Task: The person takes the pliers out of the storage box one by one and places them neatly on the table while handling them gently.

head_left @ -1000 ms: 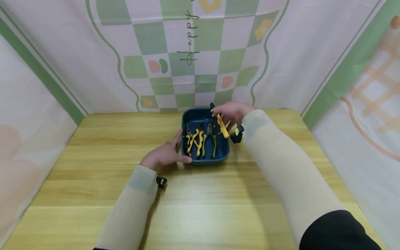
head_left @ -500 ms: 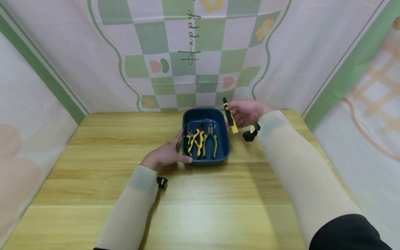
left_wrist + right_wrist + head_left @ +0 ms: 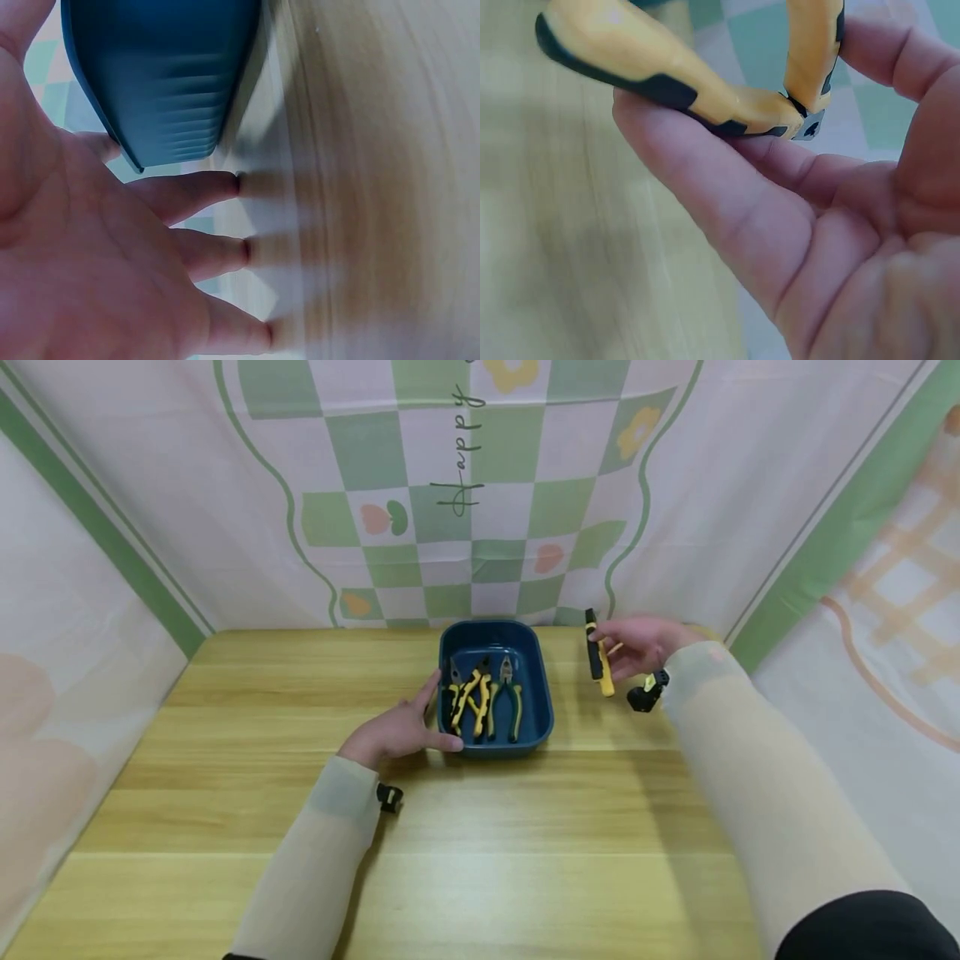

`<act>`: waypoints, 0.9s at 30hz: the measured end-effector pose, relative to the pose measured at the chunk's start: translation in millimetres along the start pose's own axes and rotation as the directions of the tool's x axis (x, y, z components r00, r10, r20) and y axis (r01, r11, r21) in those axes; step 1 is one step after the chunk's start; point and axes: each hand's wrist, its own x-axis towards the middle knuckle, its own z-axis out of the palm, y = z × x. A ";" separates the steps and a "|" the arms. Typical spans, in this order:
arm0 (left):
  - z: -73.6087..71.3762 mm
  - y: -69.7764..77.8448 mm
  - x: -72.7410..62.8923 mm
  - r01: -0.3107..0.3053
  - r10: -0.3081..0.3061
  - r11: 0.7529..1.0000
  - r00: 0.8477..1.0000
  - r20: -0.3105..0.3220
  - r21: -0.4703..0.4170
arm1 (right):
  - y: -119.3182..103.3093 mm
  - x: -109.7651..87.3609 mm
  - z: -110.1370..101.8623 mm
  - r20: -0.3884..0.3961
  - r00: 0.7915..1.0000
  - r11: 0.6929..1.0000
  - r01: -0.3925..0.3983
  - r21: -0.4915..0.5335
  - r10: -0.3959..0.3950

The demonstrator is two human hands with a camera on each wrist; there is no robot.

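A dark blue plastic basin (image 3: 537,714) stands on the wooden table. Inside it lie green-handled pliers (image 3: 516,710) and yellow-and-black pliers (image 3: 483,706), with another yellow-handled tool partly hidden at the left wall. My left hand (image 3: 397,731) touches the basin's left side and near left corner, fingers spread; in the left wrist view its fingertips (image 3: 240,255) reach down to the table beside the basin. Right of the basin, above the table, my right hand (image 3: 641,643) holds another pair of yellow-and-black pliers (image 3: 598,656). Its splayed handles (image 3: 652,64) lie across my fingers in the right wrist view.
The wooden tabletop (image 3: 480,843) spreads around the basin. A patterned cloth (image 3: 435,443) hangs behind the far edge, with more cloth at both sides. Small black wrist cameras (image 3: 388,797) sit on both sleeves.
My right hand has lifted the yellow-and-black pliers out of the basin's right side and carried them rightward, clear of the rim. My left hand has stayed at the basin.
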 end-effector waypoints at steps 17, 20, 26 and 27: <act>-0.7 1.3 0.5 0.027 -0.027 0.999 1.000 -0.004 -0.033 | 37.1 -13.4 -61.7 -0.157 0.986 0.974 -0.081 -0.213 0.047; -0.8 1.5 0.2 0.026 -0.027 0.999 1.000 -0.003 -0.048 | 41.6 -14.6 -66.5 -0.169 0.985 0.973 -0.076 -0.219 0.039; 0.6 0.2 -0.1 0.015 -0.015 0.998 1.000 0.000 -0.069 | 53.3 -16.0 -70.0 -0.187 0.981 0.969 -0.097 -0.226 0.055; 1.0 -0.2 0.0 0.015 -0.015 0.998 1.000 0.000 -0.066 | 55.7 -16.2 -70.8 -0.187 0.981 0.969 -0.099 -0.228 0.056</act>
